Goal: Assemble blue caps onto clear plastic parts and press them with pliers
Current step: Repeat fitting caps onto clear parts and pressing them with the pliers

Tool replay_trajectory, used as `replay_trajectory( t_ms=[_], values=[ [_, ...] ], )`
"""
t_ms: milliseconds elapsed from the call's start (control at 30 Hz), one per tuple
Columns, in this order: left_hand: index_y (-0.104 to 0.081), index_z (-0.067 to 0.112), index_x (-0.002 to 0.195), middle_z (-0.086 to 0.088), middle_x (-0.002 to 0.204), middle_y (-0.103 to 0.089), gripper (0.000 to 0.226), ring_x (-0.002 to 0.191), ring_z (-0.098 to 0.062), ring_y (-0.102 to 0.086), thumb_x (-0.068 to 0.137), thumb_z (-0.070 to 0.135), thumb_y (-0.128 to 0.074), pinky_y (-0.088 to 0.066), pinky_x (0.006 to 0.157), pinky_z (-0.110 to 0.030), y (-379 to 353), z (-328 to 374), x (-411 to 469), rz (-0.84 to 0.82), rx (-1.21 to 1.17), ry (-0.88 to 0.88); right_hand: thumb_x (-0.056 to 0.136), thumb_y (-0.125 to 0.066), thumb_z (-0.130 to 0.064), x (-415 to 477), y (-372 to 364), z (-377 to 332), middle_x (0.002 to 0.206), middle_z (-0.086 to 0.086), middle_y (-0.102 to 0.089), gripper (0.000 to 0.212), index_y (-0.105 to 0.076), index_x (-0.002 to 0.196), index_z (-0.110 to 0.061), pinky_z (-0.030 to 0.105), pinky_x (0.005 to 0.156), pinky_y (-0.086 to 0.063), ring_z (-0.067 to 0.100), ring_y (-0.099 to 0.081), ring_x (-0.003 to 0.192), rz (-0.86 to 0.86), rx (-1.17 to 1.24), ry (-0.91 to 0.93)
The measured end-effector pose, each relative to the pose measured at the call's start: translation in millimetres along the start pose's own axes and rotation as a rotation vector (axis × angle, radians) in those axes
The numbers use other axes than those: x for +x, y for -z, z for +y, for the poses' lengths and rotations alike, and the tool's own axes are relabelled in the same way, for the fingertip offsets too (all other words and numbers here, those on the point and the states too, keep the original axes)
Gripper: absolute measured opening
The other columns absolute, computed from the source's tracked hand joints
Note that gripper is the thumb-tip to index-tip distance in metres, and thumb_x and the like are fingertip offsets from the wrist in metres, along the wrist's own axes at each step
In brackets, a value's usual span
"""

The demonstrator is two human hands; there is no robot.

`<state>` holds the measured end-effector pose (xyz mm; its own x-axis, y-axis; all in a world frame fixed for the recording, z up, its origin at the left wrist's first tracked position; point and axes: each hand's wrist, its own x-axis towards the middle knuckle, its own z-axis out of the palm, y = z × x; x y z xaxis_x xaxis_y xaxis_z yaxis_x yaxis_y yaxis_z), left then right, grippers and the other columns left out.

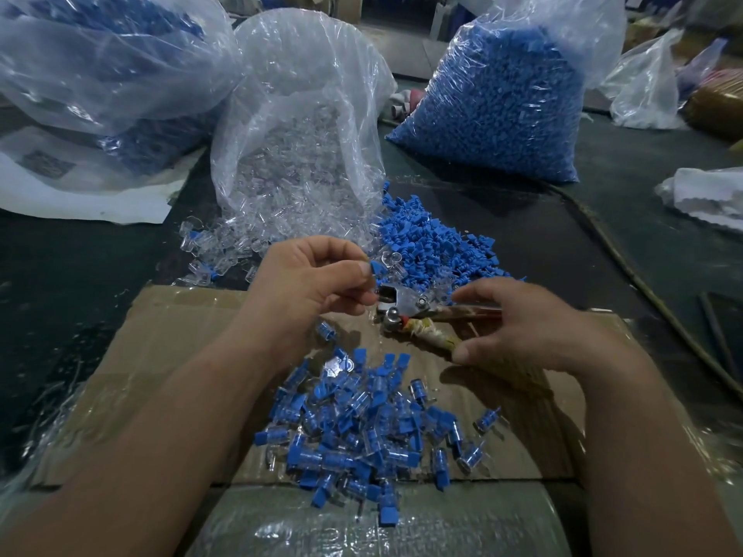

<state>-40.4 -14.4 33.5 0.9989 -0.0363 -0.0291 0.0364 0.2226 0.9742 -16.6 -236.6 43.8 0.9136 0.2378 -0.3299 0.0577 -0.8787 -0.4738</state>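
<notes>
Our left hand (313, 275), fingers curled, pinches a blue-capped clear part (380, 268) at its fingertips, beside the pliers (402, 305); our right hand (534, 327) grips their wrapped handles

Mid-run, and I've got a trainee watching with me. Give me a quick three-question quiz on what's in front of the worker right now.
1. True or false: the right hand grips the pliers.
2. Which hand pinches a blue cap? A) left hand B) right hand C) neither
3. Fill in: the finished pile lies mostly on the ____.

Key: 1 true; 2 A; 3 cardboard.
</notes>
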Motion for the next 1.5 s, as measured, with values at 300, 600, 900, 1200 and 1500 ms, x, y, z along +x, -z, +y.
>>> replay_trajectory(
  t_ms=[300,600,900,1200,1500],
  values=[
    [-0.059,0.003,0.075,-0.001,0.058,-0.065,0.008,0.055,-0.014,-0.064,0.075,-0.005,-0.058,-0.053,0.051,-0.019,-0.7,-1.6,0.3,-0.024,0.016,-0.002,0.062,-0.079,-0.043,4.4,-9.7,-10.3,0.095,-0.019,-0.041,0.063,-0.052,0.118,-0.034,0.028,0.076,-0.036,0.007,-0.041,0.093,0.037,-0.182,0.019],
    [-0.055,0.004,0.076,0.001,0.056,-0.063,0.015,0.055,-0.011,-0.062,0.083,-0.009,-0.05,-0.053,0.052,-0.018,-0.9,-2.5,0.7,-0.024,0.03,-0.018,0.079,-0.059,-0.019,11.7,-25.1,-15.4,0.082,-0.011,-0.047,0.013,-0.058,0.09,-0.027,0.025,0.058,-0.037,0.005,-0.042,0.073,0.262,-0.336,0.06],
    [-0.056,0.008,0.076,-0.001,0.061,-0.062,0.019,0.058,-0.01,-0.064,0.084,-0.008,-0.051,-0.052,0.054,-0.018,-1.9,-4.1,2.4,0.053,0.075,-0.084,0.073,-0.061,-0.01,6.8,-24.5,-22.4,0.076,-0.015,-0.042,0.027,-0.047,0.088,-0.026,0.019,0.055,-0.026,0.002,-0.04,0.067,0.49,-0.082,0.229],
    [-0.056,0.01,0.075,0.004,0.059,-0.064,0.02,0.06,-0.008,-0.064,0.084,-0.007,-0.052,-0.054,0.056,-0.019,-0.9,-3.7,2.9,0.087,0.105,-0.119,0.075,-0.062,-0.015,6.2,-30.7,-28.6,0.082,-0.015,-0.043,0.026,-0.046,0.093,-0.026,0.019,0.06,-0.031,0.005,-0.042,0.074,0.381,-0.047,0.274],
    [-0.057,0.01,0.076,0.005,0.058,-0.064,0.02,0.055,-0.004,-0.062,0.085,-0.007,-0.052,-0.051,0.053,-0.016,-1.3,-4.9,2.6,0.082,0.147,-0.14,0.074,-0.062,-0.013,4.0,-31.8,-32.6,0.081,-0.015,-0.043,0.027,-0.046,0.092,-0.025,0.018,0.059,-0.028,0.001,-0.042,0.074,0.343,-0.017,0.304]
  ],
)
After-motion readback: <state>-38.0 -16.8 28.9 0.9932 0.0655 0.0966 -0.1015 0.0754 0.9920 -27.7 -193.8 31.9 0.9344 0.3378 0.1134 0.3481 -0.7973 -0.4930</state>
